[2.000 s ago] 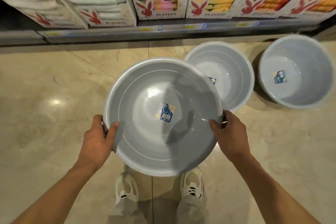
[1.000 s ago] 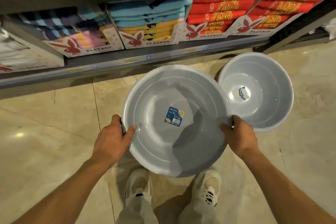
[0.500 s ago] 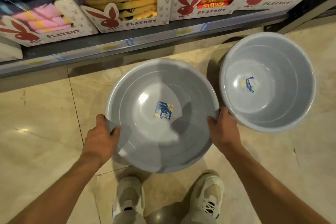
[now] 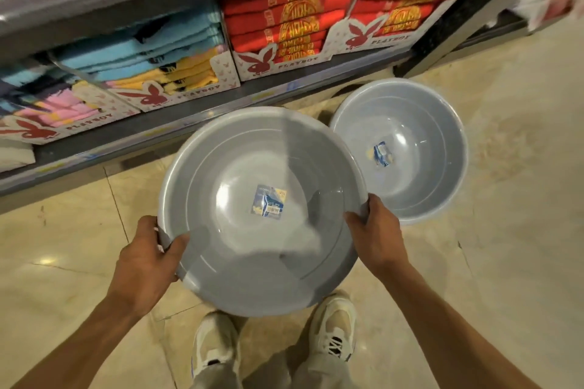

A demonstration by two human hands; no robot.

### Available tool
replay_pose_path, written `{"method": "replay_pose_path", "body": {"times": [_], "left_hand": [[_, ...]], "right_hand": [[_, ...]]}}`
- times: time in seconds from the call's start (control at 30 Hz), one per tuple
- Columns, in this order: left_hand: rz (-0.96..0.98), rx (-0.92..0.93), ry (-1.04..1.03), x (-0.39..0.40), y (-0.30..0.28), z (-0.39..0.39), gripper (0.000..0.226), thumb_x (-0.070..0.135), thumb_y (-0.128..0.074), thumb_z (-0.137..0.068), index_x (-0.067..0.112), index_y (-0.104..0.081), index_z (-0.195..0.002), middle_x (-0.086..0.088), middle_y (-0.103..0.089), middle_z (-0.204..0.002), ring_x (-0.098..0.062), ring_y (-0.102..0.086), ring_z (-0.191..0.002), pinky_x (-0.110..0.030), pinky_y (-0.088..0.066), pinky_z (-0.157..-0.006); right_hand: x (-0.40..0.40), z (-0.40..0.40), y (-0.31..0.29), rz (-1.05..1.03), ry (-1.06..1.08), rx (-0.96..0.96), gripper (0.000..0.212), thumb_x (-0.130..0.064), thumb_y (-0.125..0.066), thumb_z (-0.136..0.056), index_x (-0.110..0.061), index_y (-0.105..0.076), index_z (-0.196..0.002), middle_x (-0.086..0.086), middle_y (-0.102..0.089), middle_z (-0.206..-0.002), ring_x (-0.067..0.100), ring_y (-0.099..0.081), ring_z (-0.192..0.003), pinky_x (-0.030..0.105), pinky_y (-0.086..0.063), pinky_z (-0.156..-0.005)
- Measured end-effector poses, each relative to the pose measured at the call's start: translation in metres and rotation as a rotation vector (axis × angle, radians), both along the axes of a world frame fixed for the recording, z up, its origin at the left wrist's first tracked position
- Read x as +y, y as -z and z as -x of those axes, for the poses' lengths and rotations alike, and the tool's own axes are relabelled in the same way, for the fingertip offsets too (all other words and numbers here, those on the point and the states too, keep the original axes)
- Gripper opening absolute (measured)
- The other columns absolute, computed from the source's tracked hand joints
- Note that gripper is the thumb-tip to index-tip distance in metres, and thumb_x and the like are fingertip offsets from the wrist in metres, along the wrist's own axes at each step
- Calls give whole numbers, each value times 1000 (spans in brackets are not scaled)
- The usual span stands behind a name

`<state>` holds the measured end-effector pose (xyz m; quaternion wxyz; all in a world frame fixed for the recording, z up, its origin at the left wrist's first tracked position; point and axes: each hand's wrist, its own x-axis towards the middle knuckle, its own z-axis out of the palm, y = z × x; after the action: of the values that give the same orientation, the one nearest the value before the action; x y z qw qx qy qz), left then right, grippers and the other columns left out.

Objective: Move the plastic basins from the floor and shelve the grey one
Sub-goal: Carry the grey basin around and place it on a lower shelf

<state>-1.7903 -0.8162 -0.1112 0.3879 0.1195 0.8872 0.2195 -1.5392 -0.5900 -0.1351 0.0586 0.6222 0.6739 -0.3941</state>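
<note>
Both hands, left hand [image 4: 143,259] and right hand [image 4: 376,235], grasp grey basin [image 4: 252,249] mid-frame; view swung right, second basin [image 4: 410,174] on floor [image 4: 505,199] now nearer; shelving pending.

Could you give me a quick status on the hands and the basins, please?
Left hand and right hand grip the grey basin, held above the floor. Second basin on floor, right. Path to it open.

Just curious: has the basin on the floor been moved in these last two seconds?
Cannot tell. The floor basin sits near the shelf's end post throughout; the camera turns.
</note>
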Motion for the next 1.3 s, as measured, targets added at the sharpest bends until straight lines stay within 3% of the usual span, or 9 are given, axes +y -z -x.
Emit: {"method": "replay_pose_path", "body": {"times": [0.1,0.17,0.43,0.7,0.83,0.93,1.07,1.2,1.3], "left_hand": [[-23,29,35,31,-41,-10,33,32,-69,-95,17,-49,-117,-4,-68,-92,-28,-73,-69,-46,-62,-59],[-19,25,68,55,-64,-18,32,31,-69,-95,18,-49,-115,-3,-68,-91,-27,-73,-68,-49,-62,-61],[-49,18,265,174,-86,-62,31,28,-73,-93,18,-48,-110,0,-67,-92,-19,-71,-72,-35,-61,-51],[-33,30,428,273,2,-83,33,34,-74,-89,26,-47,-107,8,-63,-92,-13,-66,-78,-45,-64,-64],[3,80,469,296,51,-81,35,34,-73,-90,25,-45,-109,8,-62,-92,-11,-65,-76,-41,-63,-63],[83,208,537,300,70,-80,36,37,-69,-90,24,-41,-107,4,-62,-91,-10,-57,-67,-31,-51,-55],[165,333,631,302,97,-82,37,43,-65,-93,28,-35,-107,5,-56,-88,-8,-51,-61,-34,-48,-61],[133,204,642,308,117,-79,37,36,-67,-92,23,-42,-117,1,-61,-99,-19,-63,-79,-39,-58,-65],[70,21,513,309,121,-79,39,30,-66,-94,23,-40,-122,-3,-62,-105,-26,-68,-87,-43,-65,-63]], "right_hand": [[19,-20,-38,-26,40,-3,31,-21,-63,-95,-8,-58,-123,11,-68,-106,35,-62,-94,36,-42,-71],[35,-35,-64,-30,65,-3,32,-23,-61,-97,-11,-56,-126,7,-67,-104,32,-61,-89,38,-48,-73],[111,-110,-109,-64,198,-13,31,-22,-58,-98,-12,-54,-128,8,-65,-109,29,-58,-87,37,-47,-72],[170,-155,-44,-24,289,-131,34,-30,-57,-98,-8,-53,-123,6,-57,-97,32,-56,-83,39,-48,-70],[188,-153,6,-28,287,-160,31,-27,-57,-97,-6,-53,-120,8,-58,-96,33,-55,-81,38,-47,-68],[194,-145,28,-41,257,-218,30,-27,-54,-98,-5,-55,-119,10,-53,-101,31,-50,-78,35,-41,-67],[188,-140,61,-16,305,-254,30,-28,-51,-99,-5,-54,-119,15,-47,-118,32,-46,-80,36,-39,-69],[184,-143,82,-56,368,-252,34,-27,-50,-101,-3,-52,-125,19,-47,-122,32,-41,-82,37,-36,-70],[180,-143,90,-65,397,-214,35,-29,-49,-101,-6,-51,-127,11,-43,-109,32,-44,-83,37,-37,-69]]}}
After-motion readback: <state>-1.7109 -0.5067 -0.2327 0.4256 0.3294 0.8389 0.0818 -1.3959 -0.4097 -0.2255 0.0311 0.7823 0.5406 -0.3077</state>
